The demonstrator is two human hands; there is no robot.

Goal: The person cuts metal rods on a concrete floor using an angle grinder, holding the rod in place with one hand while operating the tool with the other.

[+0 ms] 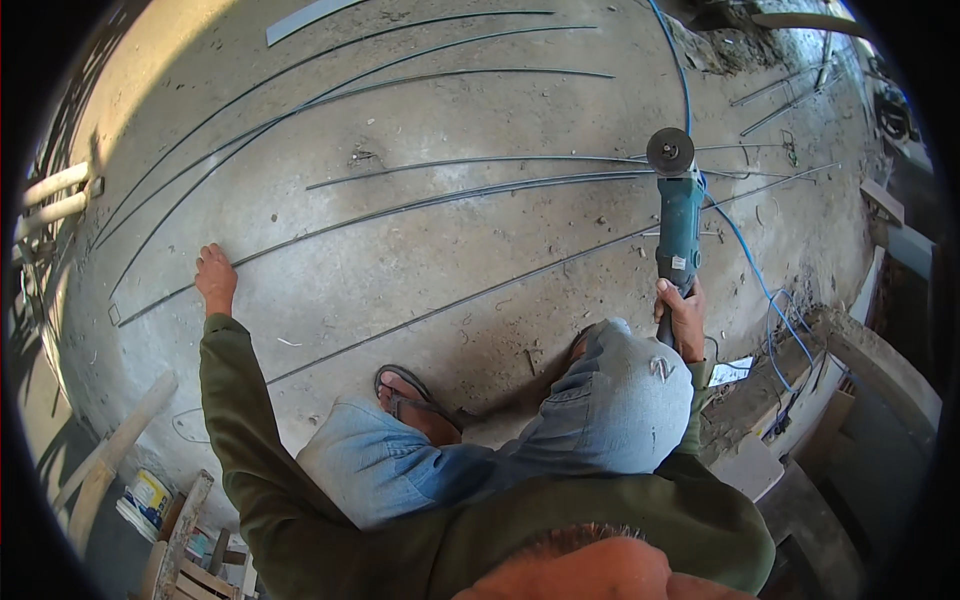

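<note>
With my right hand (683,315) I hold a teal angle grinder (680,225) by its dark rear grip, beside my right knee. The grinder points away from me, and its round dark disc (670,151) is at the far end, over several thin metal rods. At the far left my left hand (214,277) is reached out to the floor, with its fingers closed on a long thin steel rod (400,208). That rod runs right, toward the grinder. Another long rod (470,297) lies between it and my feet.
More rods (340,93) lie across the far floor, near a pale flat strip (310,18). A blue cord (745,245) loops on the right. Short rod pieces (780,112) lie at the far right. A bucket (147,500) stands at lower left, by wooden pieces (120,440).
</note>
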